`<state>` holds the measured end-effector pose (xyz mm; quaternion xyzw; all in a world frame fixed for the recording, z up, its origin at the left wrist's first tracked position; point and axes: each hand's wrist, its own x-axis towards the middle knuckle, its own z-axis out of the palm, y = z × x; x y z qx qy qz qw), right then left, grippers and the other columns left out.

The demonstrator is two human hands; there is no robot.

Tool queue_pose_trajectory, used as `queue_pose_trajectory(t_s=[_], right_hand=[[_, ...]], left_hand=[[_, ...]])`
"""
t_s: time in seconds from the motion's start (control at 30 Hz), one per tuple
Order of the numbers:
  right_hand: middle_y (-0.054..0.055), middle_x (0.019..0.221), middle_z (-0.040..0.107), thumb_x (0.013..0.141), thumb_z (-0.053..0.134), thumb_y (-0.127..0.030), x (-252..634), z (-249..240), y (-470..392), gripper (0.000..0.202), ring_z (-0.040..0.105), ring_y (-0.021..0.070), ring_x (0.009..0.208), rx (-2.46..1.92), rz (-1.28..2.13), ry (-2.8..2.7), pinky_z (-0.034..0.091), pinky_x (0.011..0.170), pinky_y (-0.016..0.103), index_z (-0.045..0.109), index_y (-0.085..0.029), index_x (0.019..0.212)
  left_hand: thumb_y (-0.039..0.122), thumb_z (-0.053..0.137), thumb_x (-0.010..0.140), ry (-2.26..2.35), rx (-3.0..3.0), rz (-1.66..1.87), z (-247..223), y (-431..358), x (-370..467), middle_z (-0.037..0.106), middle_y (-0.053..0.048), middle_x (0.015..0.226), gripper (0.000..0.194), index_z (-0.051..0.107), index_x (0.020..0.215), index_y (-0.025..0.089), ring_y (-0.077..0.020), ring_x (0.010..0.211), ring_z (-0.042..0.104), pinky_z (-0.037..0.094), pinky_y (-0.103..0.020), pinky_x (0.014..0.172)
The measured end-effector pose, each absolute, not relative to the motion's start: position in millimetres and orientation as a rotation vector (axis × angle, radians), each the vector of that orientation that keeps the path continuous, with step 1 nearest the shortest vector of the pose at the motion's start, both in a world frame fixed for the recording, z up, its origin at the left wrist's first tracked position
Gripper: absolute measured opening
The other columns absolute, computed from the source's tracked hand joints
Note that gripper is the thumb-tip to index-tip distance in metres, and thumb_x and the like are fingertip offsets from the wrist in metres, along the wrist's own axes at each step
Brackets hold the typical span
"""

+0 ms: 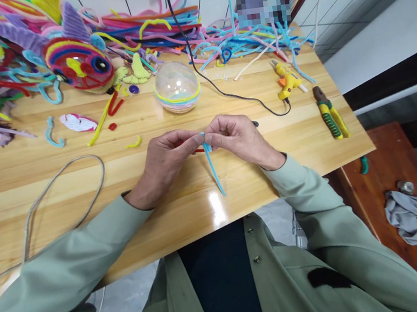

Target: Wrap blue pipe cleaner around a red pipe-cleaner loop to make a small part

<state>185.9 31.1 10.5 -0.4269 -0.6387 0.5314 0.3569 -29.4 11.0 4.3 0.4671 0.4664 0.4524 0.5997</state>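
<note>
My left hand [166,156] and my right hand [235,140] meet over the table, fingertips pinched on a light blue pipe cleaner [215,171]. Its free end hangs down toward the table's front edge. A short red piece [199,150] shows below my left fingertips; whether it is held or lies behind them I cannot tell. Just beyond my hands sits a clear plastic ball [177,84] with yellow and blue bands round it. A small yellow curl [134,143] lies to the left of my left hand.
Colourful pipe cleaners [173,28] are heaped along the back, beside a decorated fish-like head [78,65]. At the right lie a yellow glue gun [287,81] with a black cord and pliers [330,113]. A grey cable [99,179] loops at the left.
</note>
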Motion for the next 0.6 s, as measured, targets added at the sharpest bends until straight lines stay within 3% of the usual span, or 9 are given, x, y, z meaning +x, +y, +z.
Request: queue_pose_trajectory(t_s=[0.33,0.6], right_hand=[[0.002,0.084,0.082,0.084,0.100,-0.067,182.0,11.5,31.8,0.054,0.075,0.0157,0.076,-1.103,1.473,-1.558,0.065,0.070,0.028,0.075,-0.020,0.089],[0.004,0.084,0.082,0.086,0.098,-0.067,183.4,12.4,32.3,0.054,0.074,0.0146,0.074,-1.094,1.506,-1.560,0.063,0.070,0.027,0.075,-0.018,0.089]], left_hand=[[0.048,0.106,0.081,1.100,1.039,1.040,2.8,12.8,-28.2,0.082,-0.004,0.079,0.029,0.088,0.079,0.025,-0.0230,0.080,0.076,0.063,-0.036,0.074],[0.057,0.107,0.078,1.070,1.089,1.029,0.7,14.3,-30.9,0.083,-0.004,0.079,0.034,0.090,0.080,0.027,-0.0230,0.077,0.074,0.061,-0.036,0.072]])
